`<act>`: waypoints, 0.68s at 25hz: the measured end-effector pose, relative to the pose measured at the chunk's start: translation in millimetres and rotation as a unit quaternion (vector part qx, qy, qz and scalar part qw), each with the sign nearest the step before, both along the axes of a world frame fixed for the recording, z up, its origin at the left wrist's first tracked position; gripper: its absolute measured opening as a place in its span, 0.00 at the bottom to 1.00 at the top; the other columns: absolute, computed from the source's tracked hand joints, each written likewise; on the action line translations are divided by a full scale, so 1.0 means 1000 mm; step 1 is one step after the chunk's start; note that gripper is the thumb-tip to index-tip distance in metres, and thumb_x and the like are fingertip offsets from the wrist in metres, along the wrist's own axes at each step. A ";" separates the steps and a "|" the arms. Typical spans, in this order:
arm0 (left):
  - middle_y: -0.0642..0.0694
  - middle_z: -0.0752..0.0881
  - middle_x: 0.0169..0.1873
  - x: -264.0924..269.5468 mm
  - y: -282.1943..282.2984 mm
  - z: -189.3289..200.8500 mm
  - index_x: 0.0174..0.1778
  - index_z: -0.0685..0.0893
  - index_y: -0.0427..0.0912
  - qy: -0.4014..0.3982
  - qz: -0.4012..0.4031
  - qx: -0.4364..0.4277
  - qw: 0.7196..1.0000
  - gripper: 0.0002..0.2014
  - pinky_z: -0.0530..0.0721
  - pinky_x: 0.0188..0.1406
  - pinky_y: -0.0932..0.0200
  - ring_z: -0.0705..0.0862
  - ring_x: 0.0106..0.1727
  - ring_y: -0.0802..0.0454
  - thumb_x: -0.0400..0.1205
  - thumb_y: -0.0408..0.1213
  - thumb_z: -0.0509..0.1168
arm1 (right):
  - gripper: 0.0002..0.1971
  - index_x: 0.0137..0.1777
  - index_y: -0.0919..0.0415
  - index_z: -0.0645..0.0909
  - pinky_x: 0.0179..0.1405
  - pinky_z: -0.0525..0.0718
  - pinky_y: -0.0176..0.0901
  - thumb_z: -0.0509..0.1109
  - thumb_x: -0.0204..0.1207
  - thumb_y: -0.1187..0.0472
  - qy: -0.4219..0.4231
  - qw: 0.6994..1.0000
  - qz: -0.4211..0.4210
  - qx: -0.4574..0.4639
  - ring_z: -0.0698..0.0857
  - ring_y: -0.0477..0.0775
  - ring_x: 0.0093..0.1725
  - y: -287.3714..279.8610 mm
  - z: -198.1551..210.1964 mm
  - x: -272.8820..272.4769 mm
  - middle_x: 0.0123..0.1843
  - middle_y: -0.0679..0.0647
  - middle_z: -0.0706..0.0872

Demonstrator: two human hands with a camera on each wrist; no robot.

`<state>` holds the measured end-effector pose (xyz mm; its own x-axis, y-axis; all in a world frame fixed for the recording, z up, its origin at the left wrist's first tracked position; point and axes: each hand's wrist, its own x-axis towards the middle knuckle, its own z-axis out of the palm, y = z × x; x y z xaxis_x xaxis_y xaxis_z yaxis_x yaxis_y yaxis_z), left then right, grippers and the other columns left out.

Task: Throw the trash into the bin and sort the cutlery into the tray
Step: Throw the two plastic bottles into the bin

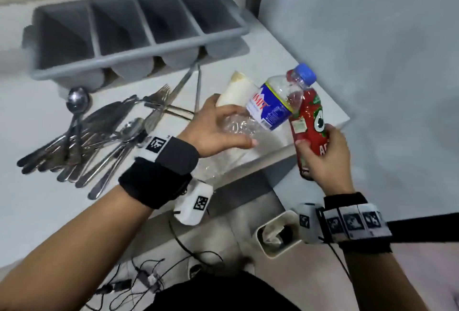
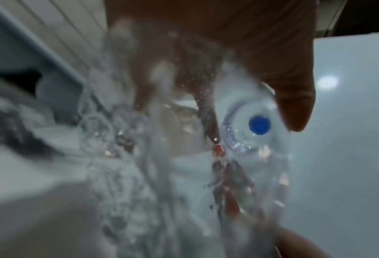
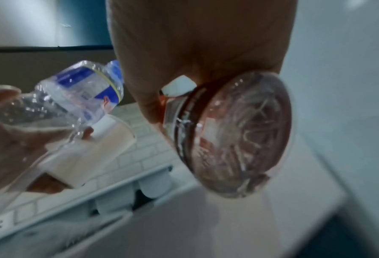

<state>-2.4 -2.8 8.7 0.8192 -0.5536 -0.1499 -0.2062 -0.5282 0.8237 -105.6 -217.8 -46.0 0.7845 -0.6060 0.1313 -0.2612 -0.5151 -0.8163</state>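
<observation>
My left hand [image 1: 216, 127] grips a crushed clear water bottle [image 1: 265, 109] with a blue label, held tilted over the table's right corner. A cream paper cup [image 1: 236, 87] lies against the same hand, behind the bottle. In the left wrist view the water bottle [image 2: 245, 132] is seen end-on. My right hand [image 1: 323, 156] grips a red juice bottle [image 1: 310, 117] upright beside the water bottle; its base [image 3: 239, 136] fills the right wrist view. A pile of spoons, forks and knives [image 1: 99, 132] lies on the white table. The grey four-compartment tray [image 1: 139, 30] stands behind it.
A small white bin [image 1: 278, 233] with crumpled trash inside stands on the floor below the table's right corner. Something of clear plastic [image 1: 218, 164] lies at the table edge under my left hand. Cables [image 1: 149, 278] trail on the floor. A grey wall stands to the right.
</observation>
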 end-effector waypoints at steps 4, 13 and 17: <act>0.51 0.66 0.69 -0.062 -0.080 -0.055 0.61 0.86 0.52 0.074 -0.054 0.038 0.995 0.46 0.61 0.67 0.72 0.66 0.70 0.57 0.43 0.63 0.70 | 0.30 0.69 0.60 0.70 0.44 0.73 0.32 0.65 0.66 0.51 0.028 0.987 -0.097 0.123 0.81 0.52 0.47 -0.035 -0.068 -0.075 0.51 0.54 0.82; 0.46 0.72 0.72 -0.111 -0.167 -0.204 0.53 0.88 0.58 0.178 -0.162 0.161 0.957 0.36 0.66 0.68 0.67 0.70 0.73 0.48 0.46 0.61 0.69 | 0.24 0.72 0.65 0.66 0.51 0.80 0.38 0.66 0.78 0.68 0.006 0.860 -0.329 0.389 0.79 0.54 0.56 -0.036 -0.236 -0.146 0.59 0.59 0.80; 0.48 0.83 0.55 -0.110 -0.194 -0.316 0.60 0.85 0.40 0.396 -0.170 0.198 0.880 0.22 0.79 0.37 0.78 0.87 0.49 0.65 0.69 0.37 0.76 | 0.30 0.74 0.62 0.65 0.55 0.85 0.41 0.69 0.75 0.55 0.146 0.826 -0.372 0.399 0.84 0.59 0.58 -0.028 -0.333 -0.159 0.63 0.62 0.83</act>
